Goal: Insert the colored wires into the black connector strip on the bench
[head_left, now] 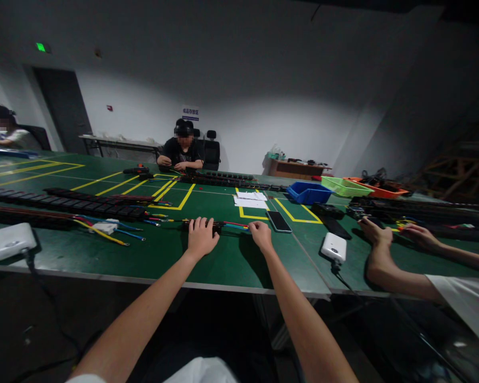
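Note:
My left hand (201, 237) lies over a short black segmented cable chain (214, 227), its fingers stretched and a little apart on top. Red, blue and yellow wires (234, 226) come out of the chain's right end. Their far ends run into my right hand (261, 234), which is closed in a pinch on them; the tips are hidden by the fingers. Thin wires with lug ends (159, 219) extend left of the chain. A phone (279, 221) lies just beyond my right hand.
Long black cable chains (64, 205) with loose wires (107, 234) lie to the left. White boxes with cords (13, 240) (334, 247) sit near the edge. Papers (250, 200), a blue bin (309, 192) and a green tray (345, 187) stand farther back. A co-worker's hands (377, 230) work at right.

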{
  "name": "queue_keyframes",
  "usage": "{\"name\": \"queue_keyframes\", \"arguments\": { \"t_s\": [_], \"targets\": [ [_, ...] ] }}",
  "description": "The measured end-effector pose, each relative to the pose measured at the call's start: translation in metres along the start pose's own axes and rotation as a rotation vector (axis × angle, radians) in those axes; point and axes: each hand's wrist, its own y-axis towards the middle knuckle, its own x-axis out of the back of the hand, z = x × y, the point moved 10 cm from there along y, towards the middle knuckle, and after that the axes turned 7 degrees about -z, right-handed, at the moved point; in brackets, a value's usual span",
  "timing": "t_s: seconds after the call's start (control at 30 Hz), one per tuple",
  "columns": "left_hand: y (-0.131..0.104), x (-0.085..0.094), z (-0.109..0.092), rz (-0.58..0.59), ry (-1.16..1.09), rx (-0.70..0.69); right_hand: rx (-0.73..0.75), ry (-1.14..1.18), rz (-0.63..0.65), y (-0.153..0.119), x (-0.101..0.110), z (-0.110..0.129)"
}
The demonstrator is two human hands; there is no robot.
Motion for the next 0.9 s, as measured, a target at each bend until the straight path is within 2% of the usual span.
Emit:
{"name": "queue_keyframes", "arguments": {
  "t_s": [0.17, 0.5, 0.77, 0.9],
  "targets": [
    [0.000, 0.000, 0.000, 0.013, -0.009, -0.002, -0.059, 0.065, -0.010, 0.003, -0.002, -0.010],
    [0.000, 0.000, 0.000, 0.011, -0.001, -0.007, -0.031, 0.058, 0.007, -0.002, 0.002, -0.002],
    [0.000, -0.001, 0.002, 0.002, -0.003, 0.008, 0.034, 0.379, -0.016, 0.008, -0.009, -0.003],
    [-0.001, -0.003, 0.002, -0.014, -0.007, 0.005, 0.067, 0.422, -0.023, 0.011, -0.010, -0.001]
  ]
}}
